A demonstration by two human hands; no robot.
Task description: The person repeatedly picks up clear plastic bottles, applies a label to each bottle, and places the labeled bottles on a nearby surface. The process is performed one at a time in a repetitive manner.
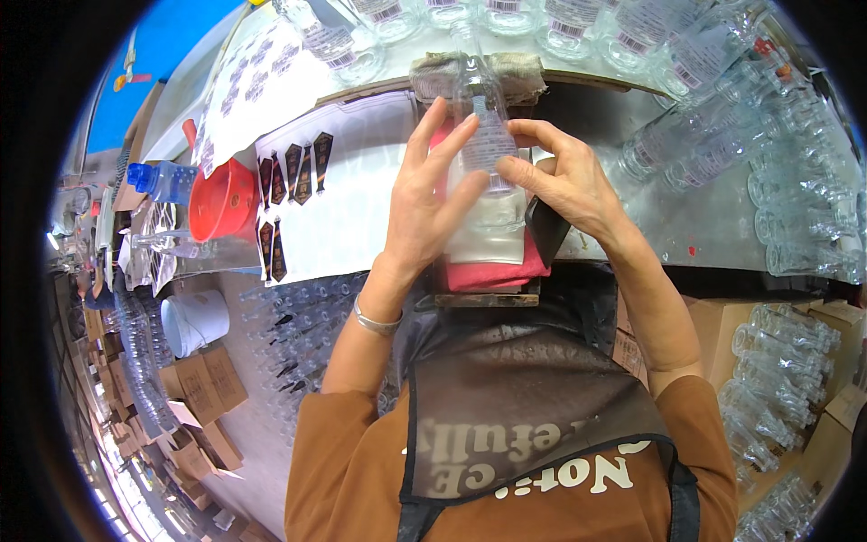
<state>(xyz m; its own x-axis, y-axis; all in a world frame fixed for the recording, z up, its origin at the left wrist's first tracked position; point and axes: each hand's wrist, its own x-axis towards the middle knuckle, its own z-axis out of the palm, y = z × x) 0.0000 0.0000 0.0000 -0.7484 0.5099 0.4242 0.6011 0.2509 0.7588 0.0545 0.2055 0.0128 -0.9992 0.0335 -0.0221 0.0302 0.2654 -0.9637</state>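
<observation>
Both hands' fingers (452,149) press, seemingly flat, on a clear bottle (488,135).
</observation>
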